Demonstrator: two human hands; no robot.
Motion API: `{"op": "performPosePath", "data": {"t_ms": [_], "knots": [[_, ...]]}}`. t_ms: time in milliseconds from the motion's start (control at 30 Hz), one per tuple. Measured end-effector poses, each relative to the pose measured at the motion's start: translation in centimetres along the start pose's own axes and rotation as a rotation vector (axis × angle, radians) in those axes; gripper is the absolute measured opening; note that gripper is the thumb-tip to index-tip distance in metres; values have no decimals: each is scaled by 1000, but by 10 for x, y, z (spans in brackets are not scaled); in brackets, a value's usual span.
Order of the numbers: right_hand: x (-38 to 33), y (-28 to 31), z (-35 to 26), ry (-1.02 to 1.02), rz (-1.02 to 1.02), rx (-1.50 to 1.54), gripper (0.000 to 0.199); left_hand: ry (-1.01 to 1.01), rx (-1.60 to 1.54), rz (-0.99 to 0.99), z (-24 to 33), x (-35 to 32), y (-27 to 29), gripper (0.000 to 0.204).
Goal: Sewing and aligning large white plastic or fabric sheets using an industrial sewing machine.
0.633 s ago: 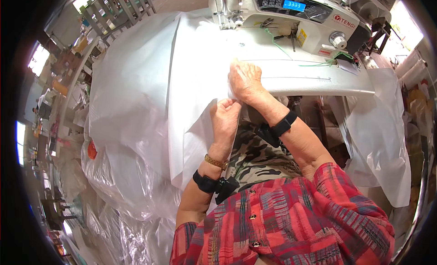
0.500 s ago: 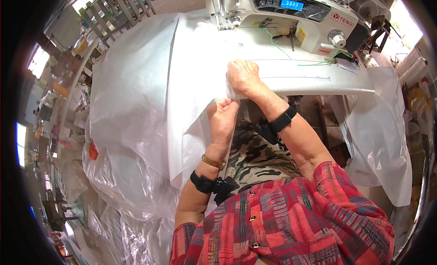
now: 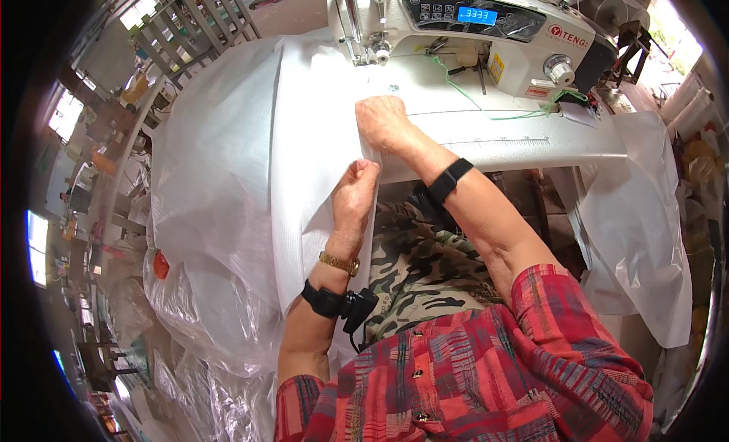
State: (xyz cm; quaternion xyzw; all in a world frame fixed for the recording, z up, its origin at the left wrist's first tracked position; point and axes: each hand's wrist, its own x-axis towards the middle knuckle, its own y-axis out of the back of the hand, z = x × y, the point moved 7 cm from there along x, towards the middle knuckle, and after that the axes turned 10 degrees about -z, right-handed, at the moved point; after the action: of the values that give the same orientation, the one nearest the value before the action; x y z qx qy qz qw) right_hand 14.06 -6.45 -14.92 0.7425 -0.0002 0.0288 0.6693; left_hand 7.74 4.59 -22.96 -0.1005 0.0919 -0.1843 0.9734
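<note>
White-bodied sewing machine (image 3: pixel 524 61): red printed lettering (image 3: pixel 569 36), lit blue digit display (image 3: pixel 477 15), small yellow label (image 3: pixel 496 67). Translucent white plastic sheet (image 3: pixel 310 161) left of machine and before it. Left hand (image 3: pixel 355 199) pinches sheet's edge; right hand (image 3: pixel 382 123), nearer machine, curled closed on same edge, fingertips hidden.

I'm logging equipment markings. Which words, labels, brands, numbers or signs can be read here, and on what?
Places only, wording not copied:
Blue screen on the sewing machine: a readable number.
Machine's white front: readable red lettering beside a round red emblem.
Yellow label: too small to read.
Red-and-white label: too small.
Machine's bed: scale figures too small.
</note>
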Motion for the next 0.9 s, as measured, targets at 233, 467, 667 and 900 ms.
{"op": "performPosePath", "data": {"t_ms": [233,467,667,900], "knots": [[17,-3,9,-23,115,82,15,-53,186,18,1,27,2,13],[-22,11,17,-229,93,219,15,26,-164,-132,8,13,-15,14],[-43,5,12,-232,101,215,15,137,-154,-169,5,13,-14,11],[-45,0,14,-229,210,252,13,-467,973,-153,81,-47,-34,13]]}}
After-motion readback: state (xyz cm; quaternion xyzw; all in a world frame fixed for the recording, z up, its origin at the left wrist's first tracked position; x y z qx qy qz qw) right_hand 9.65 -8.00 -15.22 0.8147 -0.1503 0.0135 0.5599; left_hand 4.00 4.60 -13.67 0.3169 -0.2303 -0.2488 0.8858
